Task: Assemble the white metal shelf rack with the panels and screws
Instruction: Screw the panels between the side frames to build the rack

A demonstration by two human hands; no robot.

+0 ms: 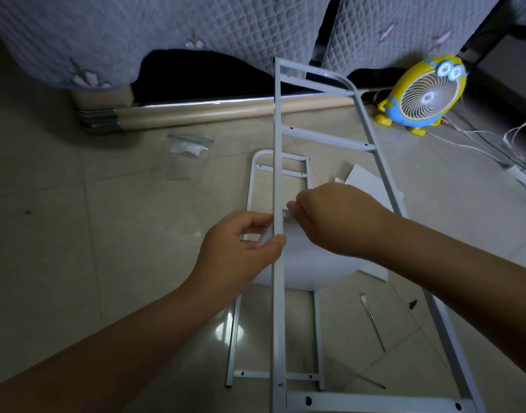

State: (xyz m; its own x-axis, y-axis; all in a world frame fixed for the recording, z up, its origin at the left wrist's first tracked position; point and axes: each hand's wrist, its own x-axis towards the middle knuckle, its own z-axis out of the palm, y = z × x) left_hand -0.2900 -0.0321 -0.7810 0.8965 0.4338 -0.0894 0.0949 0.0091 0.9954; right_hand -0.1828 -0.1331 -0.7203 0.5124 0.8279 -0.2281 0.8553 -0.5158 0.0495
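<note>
A white metal side frame (pixel 278 293) with cross rungs stands tilted in front of me, its top near the bed. My left hand (pixel 244 251) grips its left upright between thumb and fingers. My right hand (pixel 330 216) pinches a small metal piece (pixel 287 217) against the same upright from the right. A second white side frame (pixel 250 204) lies flat on the floor beneath. White panels (pixel 369 186) lie under my hands, partly hidden. A thin metal tool (pixel 373 321) and a dark screw (pixel 413 304) lie on the tiles to the right.
A bed with a quilted cover (pixel 166 40) fills the back. A clear plastic bag (pixel 190 150) lies on the tiled floor at left centre. A yellow cartoon fan (pixel 425 96) stands at the right, with white cables and a power strip (pixel 521 174) beyond it.
</note>
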